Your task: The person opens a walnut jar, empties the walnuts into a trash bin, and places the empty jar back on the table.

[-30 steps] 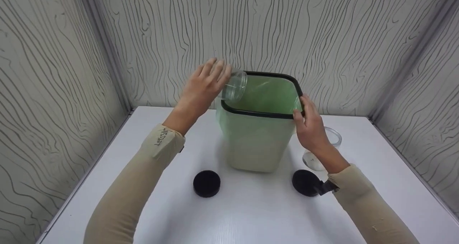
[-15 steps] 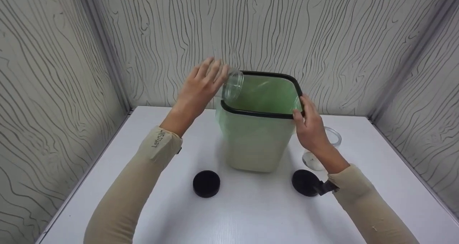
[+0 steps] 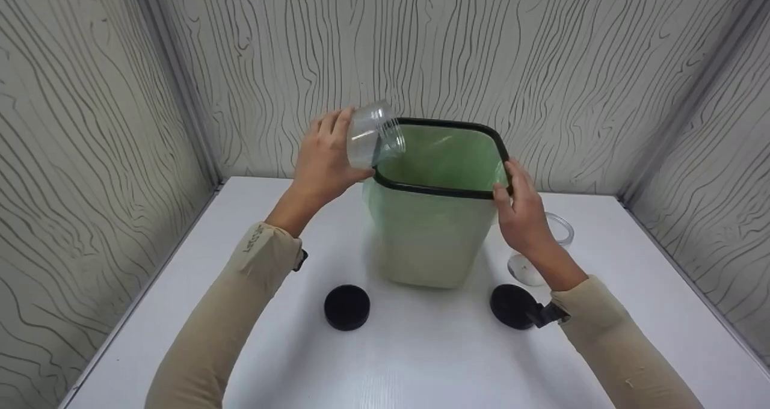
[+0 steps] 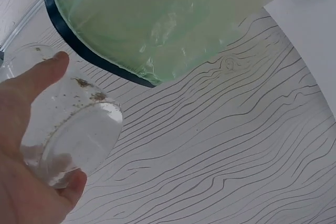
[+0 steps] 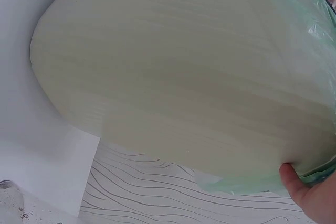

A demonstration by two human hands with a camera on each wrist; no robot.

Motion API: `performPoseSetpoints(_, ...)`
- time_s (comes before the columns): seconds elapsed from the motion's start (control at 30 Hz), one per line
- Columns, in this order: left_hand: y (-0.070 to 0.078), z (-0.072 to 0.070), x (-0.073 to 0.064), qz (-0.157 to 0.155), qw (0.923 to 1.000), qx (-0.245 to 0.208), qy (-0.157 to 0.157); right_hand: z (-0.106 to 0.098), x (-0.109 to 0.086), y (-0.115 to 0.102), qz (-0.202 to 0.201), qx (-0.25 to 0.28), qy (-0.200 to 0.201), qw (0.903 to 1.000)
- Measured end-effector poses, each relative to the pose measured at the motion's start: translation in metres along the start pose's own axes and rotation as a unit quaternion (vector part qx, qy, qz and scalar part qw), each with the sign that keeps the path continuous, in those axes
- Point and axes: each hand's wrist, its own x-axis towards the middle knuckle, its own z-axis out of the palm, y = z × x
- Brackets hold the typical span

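My left hand [image 3: 325, 150] grips a clear plastic jar [image 3: 364, 139], tipped sideways with its threaded mouth over the left rim of a trash can [image 3: 430, 240]. Brown crumbs cling inside the jar [image 4: 79, 114] in the left wrist view. The pale green can has a black rim [image 3: 445, 192] and a green bag [image 3: 445, 156] lining it. On the right side, my right hand [image 3: 522, 213] holds the rim, thumb on the near side. The right wrist view shows the thumb [image 5: 294, 182] against the can's wall.
Two black round lids lie on the white table [image 3: 397, 361]: a left lid [image 3: 347, 308] and a right lid [image 3: 511, 307] beside the right wrist. A second clear jar [image 3: 559, 228] stands right of the can, partly behind the right forearm. Wood-patterned walls [image 3: 451, 48] enclose the table.
My left hand has shifted left and turned, drawing the jar back toward the left rim and showing more of its side. The right hand and trash can stay nearly still.
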Motion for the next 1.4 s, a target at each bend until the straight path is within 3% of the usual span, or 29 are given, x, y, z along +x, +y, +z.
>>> performPoseSetpoints(0.27, -0.003, 0.007, -0.006, -0.056, 0.9963, -0.064, -0.015, -0.002, 0.0, 0.0, 0.001, 0.001, 0.001, 1.0)
performPoseSetpoints(0.63, -0.02, 0.021, -0.02, -0.099, 0.9791, -0.175, 0.034, -0.003, -0.002, 0.0, -0.005, 0.003, 0.002, 1.0)
performPoseSetpoints(1.0, -0.032, 0.038, -0.039, -0.151, 0.9461, -0.281, 0.054, -0.005, -0.003, -0.001, -0.003, 0.002, 0.001, 1.0)
performPoseSetpoints(1.27, -0.037, 0.05, -0.058, -0.159, 0.9299, -0.326, 0.062, -0.006, -0.003, 0.001, -0.005, 0.004, -0.001, 1.0)
performPoseSetpoints(1.4, -0.042, 0.059, -0.067, -0.166, 0.9252, -0.335, 0.064, -0.007, -0.003, 0.001, -0.005, 0.005, -0.002, 1.0)
